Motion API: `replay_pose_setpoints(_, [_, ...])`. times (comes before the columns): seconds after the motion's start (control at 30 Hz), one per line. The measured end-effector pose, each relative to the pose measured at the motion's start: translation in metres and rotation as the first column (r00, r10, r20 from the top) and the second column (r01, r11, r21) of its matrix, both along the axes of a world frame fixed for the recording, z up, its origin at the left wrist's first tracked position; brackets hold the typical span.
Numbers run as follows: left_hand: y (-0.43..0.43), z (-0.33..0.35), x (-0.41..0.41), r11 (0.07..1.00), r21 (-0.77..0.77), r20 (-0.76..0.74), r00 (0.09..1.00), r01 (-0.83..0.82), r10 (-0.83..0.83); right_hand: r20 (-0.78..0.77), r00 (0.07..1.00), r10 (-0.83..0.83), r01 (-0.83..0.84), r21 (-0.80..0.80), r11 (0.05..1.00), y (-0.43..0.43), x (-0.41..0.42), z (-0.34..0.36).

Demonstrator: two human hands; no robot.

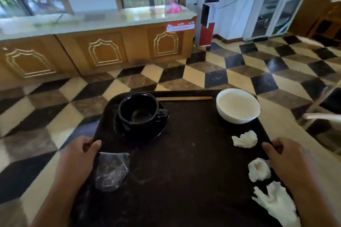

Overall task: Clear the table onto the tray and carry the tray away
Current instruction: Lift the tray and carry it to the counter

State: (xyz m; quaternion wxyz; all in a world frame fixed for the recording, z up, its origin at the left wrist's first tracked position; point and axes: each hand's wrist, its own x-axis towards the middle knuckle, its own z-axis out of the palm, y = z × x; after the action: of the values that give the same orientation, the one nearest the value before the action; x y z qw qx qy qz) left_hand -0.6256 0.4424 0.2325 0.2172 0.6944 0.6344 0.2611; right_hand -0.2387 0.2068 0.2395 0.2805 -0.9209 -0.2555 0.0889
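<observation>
A dark tray [184, 153] is held above the checkered floor [184, 75], gripped at its side edges by the left hand [81, 155] and right hand [289, 155]. A white bowl [238, 105], black cup [138, 108] on a saucer [129, 132], crumpled napkins [244, 139] and chopsticks [184, 98] are carried on it.

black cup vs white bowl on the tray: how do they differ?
The cup is glossy black, the bowl white. The cup has a handle and sits on a black saucer; the bowl has neither, resting straight on the tray. Cup far left, bowl far right. Both stand upright.
</observation>
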Motion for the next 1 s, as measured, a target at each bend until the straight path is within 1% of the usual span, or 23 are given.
replay_pose_setpoints(0.07, [0.025,0.0,-0.024,0.998,-0.028,0.002,0.998,-0.063,0.063,0.015,0.998,0.062,-0.062,-0.014,0.998,0.046,-0.011,0.002])
replay_pose_setpoints(0.17, [0.071,0.0,-0.059,0.99,-0.048,0.001,0.991,-0.136,0.136,0.04,0.989,0.14,-0.14,0.005,0.99,0.115,-0.033,0.004])
replay_pose_setpoints(0.3, [0.128,0.004,-0.107,0.977,-0.014,0.018,0.977,-0.212,0.212,0.084,0.969,0.233,-0.234,-0.004,0.972,0.201,-0.063,0.008])
replay_pose_setpoints(0.43, [0.171,0.011,-0.143,0.965,0.016,0.026,0.965,-0.263,0.263,0.068,0.95,0.304,-0.304,-0.007,0.953,0.277,-0.09,0.01])
replay_pose_setpoints(0.53, [0.198,0.013,-0.163,0.953,0.011,0.047,0.952,-0.304,0.303,0.079,0.933,0.351,-0.351,-0.011,0.936,0.323,-0.105,0.013])
replay_pose_setpoints(0.83, [0.283,0.01,-0.187,0.929,-0.023,0.028,0.929,-0.369,0.369,0.042,0.898,0.438,-0.438,-0.023,0.899,0.45,-0.121,0.006])
replay_pose_setpoints(1.0, [0.353,0.0,-0.183,0.913,-0.042,0.036,0.912,-0.407,0.408,0.081,0.876,0.475,-0.475,-0.025,0.88,0.542,-0.118,0.003])
